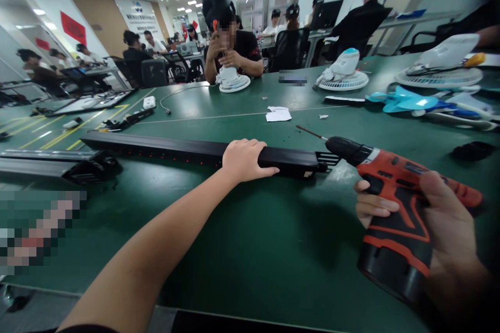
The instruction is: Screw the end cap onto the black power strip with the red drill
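A long black bar-shaped housing (pixel 183 150) with small red dots along its near side lies across the green table. My left hand (pixel 244 160) is wrapped over its top, thumb toward the slotted right end. In my right hand (pixel 449 218) is a red and black cordless drill (pixel 394 182), gripped by its handle and raised at the right. A long thin screwdriver bit (pixel 310 132) sticks out of the drill's chuck, pointing left and away from me. The bit's tip appears beyond the housing's right end, apart from it.
More black housings (pixel 50 164) lie at the left. White paper scraps (pixel 278 114) sit past the bar. Fan parts (pixel 344 75) and blue fan blades (pixel 406 100) are at the back right. Across the green table (pixel 250 250), a person (pixel 234 44) leans over another fan.
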`<state>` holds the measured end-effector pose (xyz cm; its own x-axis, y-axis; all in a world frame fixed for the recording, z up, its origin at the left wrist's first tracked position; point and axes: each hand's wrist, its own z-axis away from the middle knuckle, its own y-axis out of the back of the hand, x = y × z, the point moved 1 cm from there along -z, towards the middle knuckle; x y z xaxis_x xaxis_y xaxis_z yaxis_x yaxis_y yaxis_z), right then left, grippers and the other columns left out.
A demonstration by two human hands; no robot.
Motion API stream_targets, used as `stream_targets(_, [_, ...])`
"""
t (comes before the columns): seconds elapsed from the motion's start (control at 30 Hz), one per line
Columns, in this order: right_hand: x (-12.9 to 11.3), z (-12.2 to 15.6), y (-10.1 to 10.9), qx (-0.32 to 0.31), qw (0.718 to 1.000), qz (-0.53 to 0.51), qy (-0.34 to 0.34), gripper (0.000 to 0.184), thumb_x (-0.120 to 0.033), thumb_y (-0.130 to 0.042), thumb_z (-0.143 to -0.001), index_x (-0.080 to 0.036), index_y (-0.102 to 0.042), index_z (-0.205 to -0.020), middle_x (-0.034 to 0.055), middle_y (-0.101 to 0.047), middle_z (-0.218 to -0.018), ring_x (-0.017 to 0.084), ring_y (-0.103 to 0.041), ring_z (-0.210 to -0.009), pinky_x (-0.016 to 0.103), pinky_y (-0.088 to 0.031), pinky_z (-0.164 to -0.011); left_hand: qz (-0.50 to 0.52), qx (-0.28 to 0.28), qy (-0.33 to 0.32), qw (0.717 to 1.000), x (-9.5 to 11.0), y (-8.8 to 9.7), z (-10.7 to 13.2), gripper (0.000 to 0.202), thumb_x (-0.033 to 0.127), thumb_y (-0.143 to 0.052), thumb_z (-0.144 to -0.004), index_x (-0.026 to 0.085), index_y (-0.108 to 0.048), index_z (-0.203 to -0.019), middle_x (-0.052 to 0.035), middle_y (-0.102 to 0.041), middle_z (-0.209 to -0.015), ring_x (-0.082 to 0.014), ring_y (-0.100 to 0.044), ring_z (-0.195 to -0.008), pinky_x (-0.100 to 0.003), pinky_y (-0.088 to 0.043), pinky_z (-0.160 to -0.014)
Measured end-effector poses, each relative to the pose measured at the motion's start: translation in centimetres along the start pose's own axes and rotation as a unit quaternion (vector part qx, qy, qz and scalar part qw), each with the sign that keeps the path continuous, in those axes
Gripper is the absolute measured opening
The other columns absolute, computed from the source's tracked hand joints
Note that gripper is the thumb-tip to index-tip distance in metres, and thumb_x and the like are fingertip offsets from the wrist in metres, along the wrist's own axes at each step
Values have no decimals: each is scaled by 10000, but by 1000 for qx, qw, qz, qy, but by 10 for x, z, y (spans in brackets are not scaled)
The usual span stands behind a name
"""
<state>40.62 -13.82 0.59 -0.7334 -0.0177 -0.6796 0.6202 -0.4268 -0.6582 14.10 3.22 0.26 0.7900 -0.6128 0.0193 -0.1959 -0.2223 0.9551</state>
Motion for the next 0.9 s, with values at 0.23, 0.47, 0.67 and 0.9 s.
stream_targets(0.23, [0,-1,-2,14,1000,13,6,646,-474,-964,-583,-142,-758,-1097,106,-623,-898,100,-377,-516,271,-525,-398,-1,-5,-9,1000,-3,2,0,717,808,-675,-884,234,-730,-1311,-70,-792,-1223,-303,-717,-1107,-448,-509,-1017])
stream_targets(0.47, [-1,1,-5,21,1000,15,-5,651,-441,-997,-518,-161,-788,-1067,78,-624,-873,93,-334,-529,266,-516,-381,7,5,-27,1000,-3,2,10,694,808,-686,-875,233,-739,-1259,-68,-804,-1161,-304,-726,-1053,-439,-511,-981])
stream_targets(0.67, [1,2,-5,14,1000,25,4,664,-484,-1008,-535,-197,-798,-1096,74,-629,-895,99,-322,-522,288,-514,-370,5,21,-35,999,-4,3,21,675,783,-700,-866,237,-744,-1259,-66,-805,-1128,-291,-732,-1032,-420,-525,-956])
stream_targets(0.9, [2,3,-6,10,1000,11,9,722,-426,-1016,-531,-158,-792,-1162,80,-630,-909,83,-346,-533,251,-523,-391,8,35,-47,998,-14,3,27,686,772,-714,-842,219,-755,-1246,-55,-815,-1127,-293,-747,-1030,-421,-542,-941])
